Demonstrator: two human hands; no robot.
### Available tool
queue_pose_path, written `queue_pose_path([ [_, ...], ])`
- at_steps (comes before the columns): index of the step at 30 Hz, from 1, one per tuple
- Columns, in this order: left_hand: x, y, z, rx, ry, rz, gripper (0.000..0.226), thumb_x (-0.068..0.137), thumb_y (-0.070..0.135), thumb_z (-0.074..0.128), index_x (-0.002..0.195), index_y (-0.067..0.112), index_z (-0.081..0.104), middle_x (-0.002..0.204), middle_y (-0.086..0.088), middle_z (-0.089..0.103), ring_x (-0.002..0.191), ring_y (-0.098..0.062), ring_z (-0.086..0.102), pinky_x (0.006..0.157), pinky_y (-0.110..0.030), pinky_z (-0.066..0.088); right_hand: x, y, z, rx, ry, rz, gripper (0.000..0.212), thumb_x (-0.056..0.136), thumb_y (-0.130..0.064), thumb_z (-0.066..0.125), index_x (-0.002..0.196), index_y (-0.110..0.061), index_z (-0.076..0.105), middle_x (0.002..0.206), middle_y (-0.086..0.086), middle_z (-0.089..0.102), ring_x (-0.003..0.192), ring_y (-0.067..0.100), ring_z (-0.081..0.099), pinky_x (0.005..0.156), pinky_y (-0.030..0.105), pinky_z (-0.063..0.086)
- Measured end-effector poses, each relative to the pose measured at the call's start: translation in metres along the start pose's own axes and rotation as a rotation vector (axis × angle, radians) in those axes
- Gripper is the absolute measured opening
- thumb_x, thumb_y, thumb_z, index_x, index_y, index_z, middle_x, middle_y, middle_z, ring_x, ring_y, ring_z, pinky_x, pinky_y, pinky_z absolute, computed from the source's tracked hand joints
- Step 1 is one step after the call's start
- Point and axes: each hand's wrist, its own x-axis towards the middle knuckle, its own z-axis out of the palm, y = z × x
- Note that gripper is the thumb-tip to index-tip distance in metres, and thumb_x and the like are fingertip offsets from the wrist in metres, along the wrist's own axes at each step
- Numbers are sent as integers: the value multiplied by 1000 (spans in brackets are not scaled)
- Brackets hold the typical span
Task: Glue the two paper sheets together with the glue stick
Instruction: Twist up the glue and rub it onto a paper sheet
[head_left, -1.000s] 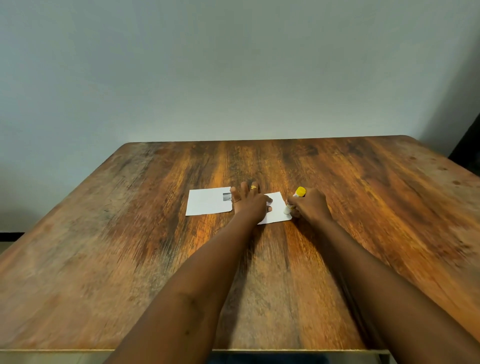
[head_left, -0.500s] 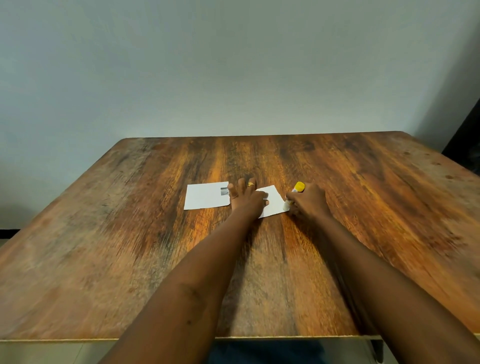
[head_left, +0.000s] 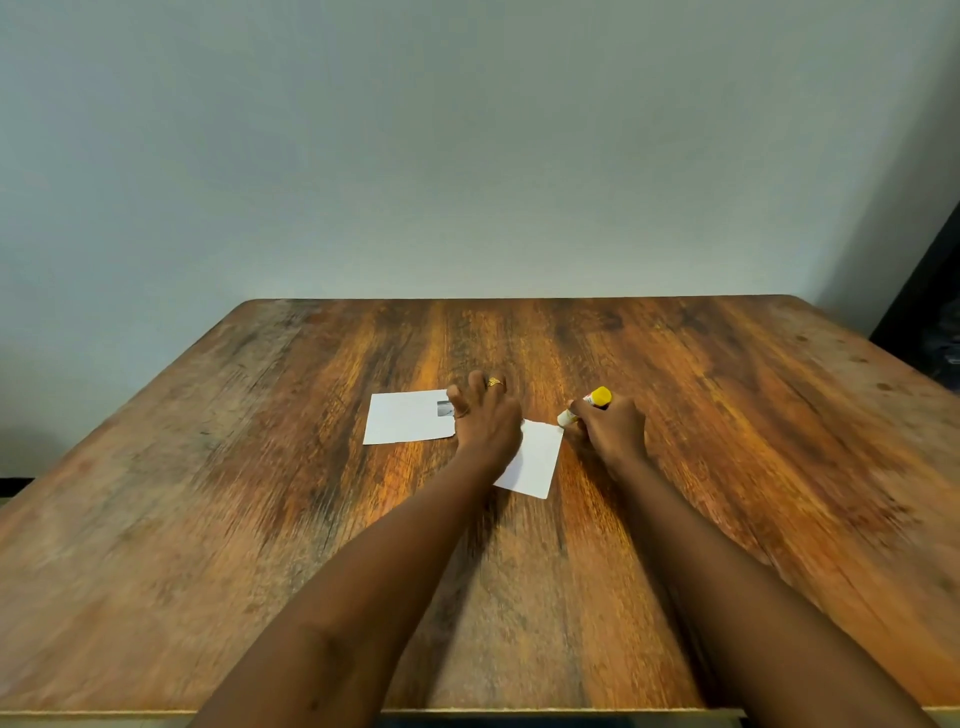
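Two white paper sheets lie on the wooden table (head_left: 727, 467). The left sheet (head_left: 405, 423) lies flat, with a small dark mark at its right edge. The right sheet (head_left: 535, 460) lies skewed, partly under my left hand (head_left: 488, 421), which presses flat on it with fingers spread. My right hand (head_left: 610, 431) grips a glue stick (head_left: 584, 408) with a yellow end and a white tip. The tip touches the right sheet's far right corner.
A plain pale wall stands behind the table's far edge. A dark object (head_left: 930, 322) shows at the right border beyond the table. The table's near edge runs along the bottom of the view.
The right sheet has turned and slid nearer to me under my left hand. The glue stick's tip has stayed at the sheet's right side, now at its far corner.
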Motion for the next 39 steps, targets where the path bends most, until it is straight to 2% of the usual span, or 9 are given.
queue_pose_path([
  [3, 3, -3, -2, -34, -68, 92, 28, 89, 23, 57, 115, 26, 65, 138, -4, 43, 127, -31, 26, 98, -50, 22, 2, 0, 3, 10, -15, 4, 27, 82, -22, 65, 57, -23, 53, 58, -5, 59, 60, 19, 60, 56, 25, 44],
  [7, 5, -7, -1, -25, -129, 147, 28, 85, 36, 61, 113, 40, 66, 144, 0, 37, 131, -31, 22, 98, -51, 22, 6, 0, 6, 3, -27, 10, 26, 81, -21, 65, 58, -21, 54, 60, -3, 59, 61, 20, 61, 58, 28, 47],
  [12, 6, -7, 3, -25, -206, 106, 43, 77, 55, 62, 117, 37, 65, 142, -2, 36, 131, -33, 21, 102, -54, 19, 14, -4, 7, 2, -8, -8, 27, 82, -21, 64, 59, -23, 51, 63, -1, 58, 64, 22, 60, 61, 31, 48],
  [18, 2, 2, 5, -107, -225, 28, 47, 81, 53, 60, 120, 29, 64, 147, -3, 33, 135, -35, 18, 107, -60, 13, 22, -2, 10, -3, -32, 2, 26, 82, -23, 65, 60, -24, 51, 64, -3, 58, 68, 21, 61, 62, 31, 48],
  [23, 0, 5, 7, -123, -228, -30, 45, 81, 54, 59, 118, 29, 66, 145, -2, 35, 134, -35, 18, 104, -58, 16, 25, 1, 18, -31, -32, -16, 30, 83, -20, 65, 57, -20, 50, 65, 5, 61, 63, 21, 59, 60, 28, 46],
  [25, -1, 4, 7, -121, -222, -39, 44, 80, 54, 60, 118, 31, 65, 146, -2, 33, 134, -35, 18, 103, -56, 18, 25, 3, 22, -39, -54, -25, 24, 83, -19, 64, 62, -10, 57, 71, 14, 65, 62, 24, 59, 58, 26, 45],
  [29, -1, 3, 7, -141, -239, -58, 45, 80, 55, 59, 118, 33, 65, 147, -3, 32, 135, -35, 18, 103, -56, 19, 27, 4, 24, -62, -65, -61, 23, 84, -16, 63, 78, 6, 64, 79, 22, 69, 75, 37, 65, 66, 39, 53],
  [36, 0, 1, 6, -142, -244, -62, 41, 85, 46, 57, 122, 29, 63, 147, -1, 29, 134, -32, 18, 103, -53, 19, 30, 2, 25, -111, -59, -89, 22, 84, -17, 63, 76, 4, 64, 77, 21, 68, 74, 35, 64, 68, 40, 53],
  [39, -2, 0, 6, -149, -242, -54, 37, 86, 43, 58, 120, 32, 64, 147, -1, 28, 134, -32, 18, 103, -53, 18, 30, 2, 27, -125, -67, -90, 21, 83, -17, 63, 67, -4, 59, 72, 15, 65, 68, 29, 60, 65, 36, 50],
])
